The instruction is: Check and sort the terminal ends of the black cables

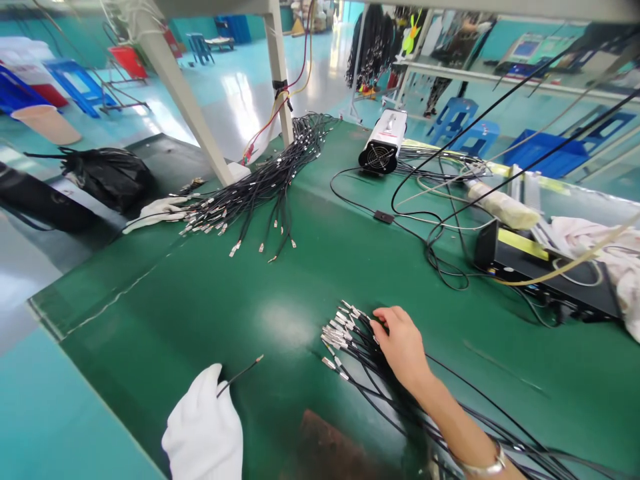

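Observation:
My left hand [205, 427], in a white glove, pinches a thin black cable [235, 380] near its end. The cable's bare metal terminal points up to the right. My bare right hand [400, 343], with a bangle [483, 463] at the wrist, hovers over or touches a bundle of black cables [370, 367]. Its fingers curl loosely, with a gap between thumb and forefinger; nothing can be seen gripped between them. The bundle's silvery terminals [340, 330] fan out to the left of the fingers, while its cables run under my right forearm.
On the green table [240, 300] lie a larger pile of black cables [265, 173], a white glove [160, 212], a small blower-like machine [385, 143] and a black box [545, 273] with loose wires. A table-frame post [185, 93] rises at the left. A person [457, 47] stands behind.

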The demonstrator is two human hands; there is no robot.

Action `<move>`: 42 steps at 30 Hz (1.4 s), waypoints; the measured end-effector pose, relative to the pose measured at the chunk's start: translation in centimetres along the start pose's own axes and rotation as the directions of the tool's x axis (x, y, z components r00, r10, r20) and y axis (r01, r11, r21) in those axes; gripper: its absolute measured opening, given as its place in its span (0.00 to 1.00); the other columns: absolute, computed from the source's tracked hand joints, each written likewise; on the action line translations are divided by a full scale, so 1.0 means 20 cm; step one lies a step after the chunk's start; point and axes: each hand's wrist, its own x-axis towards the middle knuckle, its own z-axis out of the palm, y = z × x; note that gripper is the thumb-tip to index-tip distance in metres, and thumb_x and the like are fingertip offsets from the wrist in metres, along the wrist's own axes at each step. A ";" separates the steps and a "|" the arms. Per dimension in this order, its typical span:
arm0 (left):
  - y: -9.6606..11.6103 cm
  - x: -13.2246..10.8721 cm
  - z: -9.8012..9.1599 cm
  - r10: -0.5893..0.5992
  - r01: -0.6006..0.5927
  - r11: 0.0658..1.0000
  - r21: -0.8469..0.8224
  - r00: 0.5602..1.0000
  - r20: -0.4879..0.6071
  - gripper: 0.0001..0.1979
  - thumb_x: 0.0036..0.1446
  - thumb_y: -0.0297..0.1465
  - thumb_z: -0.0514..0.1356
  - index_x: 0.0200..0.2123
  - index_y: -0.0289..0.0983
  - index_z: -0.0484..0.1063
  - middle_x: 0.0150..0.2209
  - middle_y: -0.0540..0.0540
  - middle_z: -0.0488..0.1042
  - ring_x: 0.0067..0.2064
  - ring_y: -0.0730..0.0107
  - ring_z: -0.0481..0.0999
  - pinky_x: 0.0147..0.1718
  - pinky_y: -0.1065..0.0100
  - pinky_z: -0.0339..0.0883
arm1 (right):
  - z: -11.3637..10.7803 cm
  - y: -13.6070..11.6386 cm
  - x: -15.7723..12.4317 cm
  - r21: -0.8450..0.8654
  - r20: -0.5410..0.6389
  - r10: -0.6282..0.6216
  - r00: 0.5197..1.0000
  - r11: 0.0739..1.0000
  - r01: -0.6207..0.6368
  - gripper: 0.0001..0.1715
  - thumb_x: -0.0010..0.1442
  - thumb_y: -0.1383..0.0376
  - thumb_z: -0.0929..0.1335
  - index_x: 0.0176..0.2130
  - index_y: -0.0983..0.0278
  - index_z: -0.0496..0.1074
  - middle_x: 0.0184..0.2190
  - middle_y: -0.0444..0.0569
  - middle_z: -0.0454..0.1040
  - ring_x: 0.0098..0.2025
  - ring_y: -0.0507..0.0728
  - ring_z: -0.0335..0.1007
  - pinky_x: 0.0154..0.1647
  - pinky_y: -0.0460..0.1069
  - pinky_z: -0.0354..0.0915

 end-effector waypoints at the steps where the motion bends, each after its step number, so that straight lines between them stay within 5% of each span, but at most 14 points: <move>1: 0.00 0.00 0.00 0.002 -0.002 1.000 0.003 1.000 0.000 0.19 0.68 0.36 0.46 0.48 0.35 0.73 0.47 0.38 0.78 0.44 0.43 0.77 0.41 0.47 0.74 | 0.01 -0.01 0.03 0.029 0.020 0.015 1.000 0.999 -0.015 0.11 0.59 0.59 0.63 0.31 0.60 0.71 0.33 0.53 0.71 0.36 0.64 0.67 0.42 0.58 0.61; 4: -0.01 -0.01 -0.01 -0.009 0.009 1.000 0.015 1.000 0.006 0.19 0.68 0.36 0.45 0.48 0.36 0.73 0.48 0.38 0.78 0.45 0.44 0.77 0.42 0.48 0.73 | 0.01 -0.03 0.07 0.133 0.075 0.093 0.993 0.986 -0.102 0.10 0.56 0.59 0.65 0.27 0.60 0.69 0.28 0.50 0.70 0.30 0.61 0.64 0.38 0.57 0.60; 10: -0.03 -0.02 0.02 -0.015 0.015 1.000 -0.009 1.000 -0.007 0.20 0.67 0.38 0.46 0.48 0.35 0.73 0.48 0.38 0.77 0.46 0.43 0.76 0.43 0.48 0.72 | -0.13 -0.09 0.00 0.455 0.259 0.214 0.942 0.833 -0.314 0.18 0.59 0.50 0.66 0.34 0.62 0.69 0.28 0.49 0.74 0.28 0.57 0.67 0.31 0.52 0.64; 16: -0.06 -0.04 0.04 0.017 -0.021 0.998 -0.055 0.998 -0.058 0.17 0.67 0.35 0.47 0.49 0.37 0.72 0.49 0.39 0.77 0.47 0.47 0.76 0.47 0.51 0.71 | -0.20 -0.17 -0.15 0.563 0.335 0.233 0.913 0.727 -0.393 0.27 0.58 0.43 0.70 0.38 0.65 0.78 0.31 0.51 0.74 0.32 0.57 0.63 0.36 0.52 0.62; 25: -0.05 -0.04 0.03 0.027 -0.030 0.998 -0.051 0.997 -0.068 0.15 0.67 0.32 0.49 0.49 0.36 0.72 0.49 0.40 0.77 0.47 0.52 0.75 0.47 0.54 0.71 | -0.19 -0.25 -0.30 0.515 0.319 0.176 0.931 0.793 -0.326 0.24 0.60 0.44 0.70 0.34 0.61 0.79 0.31 0.49 0.71 0.36 0.61 0.64 0.38 0.52 0.58; 33: -0.05 -0.03 0.03 0.041 -0.046 0.997 -0.061 0.996 -0.083 0.16 0.67 0.32 0.49 0.48 0.33 0.74 0.47 0.39 0.78 0.46 0.49 0.76 0.47 0.51 0.73 | -0.15 -0.25 -0.31 0.459 0.275 0.147 0.950 0.848 -0.264 0.15 0.62 0.52 0.69 0.37 0.60 0.79 0.31 0.47 0.68 0.34 0.59 0.62 0.35 0.51 0.56; 42: -0.03 -0.03 0.02 0.020 -0.021 1.000 -0.011 0.998 -0.057 0.16 0.68 0.32 0.48 0.48 0.33 0.74 0.48 0.40 0.78 0.47 0.52 0.75 0.49 0.55 0.70 | -0.14 -0.26 -0.28 0.490 0.295 0.153 0.943 0.823 -0.287 0.19 0.62 0.50 0.68 0.36 0.62 0.79 0.31 0.47 0.69 0.34 0.59 0.63 0.36 0.51 0.57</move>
